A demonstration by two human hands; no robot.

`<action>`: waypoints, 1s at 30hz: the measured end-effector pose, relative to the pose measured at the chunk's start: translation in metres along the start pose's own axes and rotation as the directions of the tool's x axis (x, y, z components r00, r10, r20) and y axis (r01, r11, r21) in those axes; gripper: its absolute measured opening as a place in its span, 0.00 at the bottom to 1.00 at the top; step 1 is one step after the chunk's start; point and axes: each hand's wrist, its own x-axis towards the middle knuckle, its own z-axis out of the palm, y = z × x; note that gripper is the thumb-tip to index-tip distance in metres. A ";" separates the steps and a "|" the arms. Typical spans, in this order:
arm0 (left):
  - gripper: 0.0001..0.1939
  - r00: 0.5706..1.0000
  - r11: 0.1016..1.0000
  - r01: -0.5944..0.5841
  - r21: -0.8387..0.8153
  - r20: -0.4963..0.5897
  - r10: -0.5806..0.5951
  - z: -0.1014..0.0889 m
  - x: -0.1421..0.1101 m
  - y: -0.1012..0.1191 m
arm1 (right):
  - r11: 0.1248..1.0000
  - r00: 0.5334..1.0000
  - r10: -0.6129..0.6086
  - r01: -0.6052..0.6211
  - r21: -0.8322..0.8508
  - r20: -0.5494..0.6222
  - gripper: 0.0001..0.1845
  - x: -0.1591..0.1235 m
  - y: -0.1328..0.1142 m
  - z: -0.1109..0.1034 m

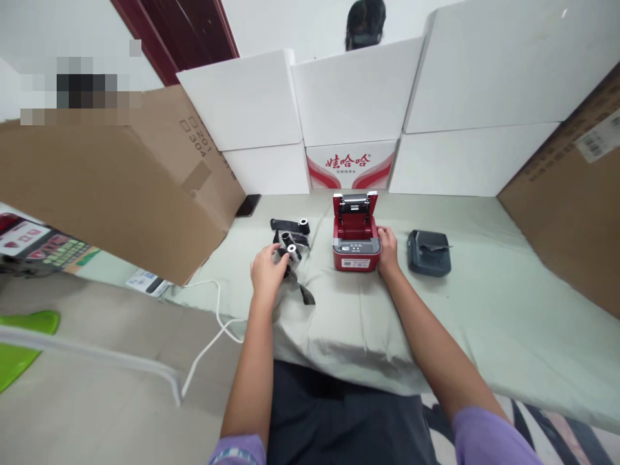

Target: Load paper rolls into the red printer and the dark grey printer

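Observation:
A small red label printer [356, 248] stands on the cloth with its lid raised; a dark roller shows inside the lid. My right hand [387, 250] grips the printer's right side, its fingers partly hidden behind the body. To the left lie several small rolls with black outer strips and white ends, among them a roll [293, 252] beside my left hand [268, 268]. The thumb and index finger of that hand are apart, with the fingertips at the roll's left edge. A loose black strip [305, 294] trails toward the table's front.
A dark, boxy device [429, 253] sits right of the printer. White boxes [353, 97] line the back. Cardboard sheets [145, 168] stand at both sides. A phone [248, 205] lies at the back left, and a white cable [217, 303] hangs over the front edge.

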 end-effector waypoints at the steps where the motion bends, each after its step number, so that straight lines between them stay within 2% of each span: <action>1: 0.16 1.000 1.000 -0.003 0.007 -0.002 0.003 0.001 0.003 0.004 | 1.000 1.000 -0.002 0.002 -0.002 0.000 0.17 0.000 0.000 0.000; 4: 0.16 0.999 0.999 -0.033 0.016 -0.014 0.033 0.003 0.020 0.017 | 1.000 1.000 -0.006 0.006 -0.014 -0.003 0.17 0.000 -0.001 0.000; 7: 0.17 0.995 0.993 -0.099 0.065 0.018 0.098 0.007 0.051 0.034 | 0.999 1.000 -0.016 0.016 -0.030 -0.003 0.18 -0.001 -0.002 0.000; 10: 0.21 0.974 0.969 -0.166 0.183 0.185 0.132 0.016 0.090 0.052 | 1.000 1.000 -0.015 0.014 -0.027 -0.006 0.18 -0.001 -0.002 0.000; 12: 0.24 0.937 0.940 -0.214 0.264 0.326 0.122 0.025 0.114 0.063 | 1.000 1.000 -0.008 0.008 -0.015 -0.009 0.18 -0.001 -0.002 0.001; 14: 0.23 0.903 0.917 -0.247 0.312 0.417 0.102 0.035 0.132 0.070 | 1.000 1.000 -0.010 0.009 -0.017 -0.011 0.18 -0.001 -0.002 0.001; 17: 0.20 0.888 0.910 -0.263 0.321 0.450 0.098 0.046 0.145 0.074 | 1.000 1.000 -0.012 0.011 -0.027 -0.016 0.18 -0.001 -0.002 0.002; 20: 0.19 0.900 0.916 -0.266 0.299 0.417 0.126 0.047 0.146 0.072 | 1.000 1.000 -0.002 0.002 -0.026 -0.007 0.17 -0.001 -0.003 0.002; 23: 0.18 0.951 0.966 -0.234 0.111 0.232 0.204 0.037 0.143 0.071 | 1.000 1.000 -0.003 0.003 -0.027 -0.001 0.16 -0.001 -0.002 0.002; 25: 0.16 0.975 0.968 -0.207 -0.140 0.055 0.216 0.027 0.139 0.074 | 1.000 1.000 -0.006 0.006 -0.029 -0.001 0.16 -0.001 -0.002 0.002; 26: 0.16 0.981 0.939 -0.192 -0.286 -0.019 0.195 0.021 0.137 0.078 | 1.000 1.000 -0.006 0.006 -0.030 -0.001 0.17 -0.001 -0.002 0.002; 28: 0.18 0.988 0.803 -0.153 -0.576 -0.101 0.116 0.013 0.130 0.087 | 0.999 1.000 -0.003 0.004 -0.034 0.001 0.17 -0.001 -0.001 0.002; 30: 0.21 0.995 0.574 -0.095 -0.814 -0.089 0.040 0.006 0.122 0.097 | 0.999 1.000 0.000 0.000 -0.034 0.001 0.18 0.000 -0.002 0.002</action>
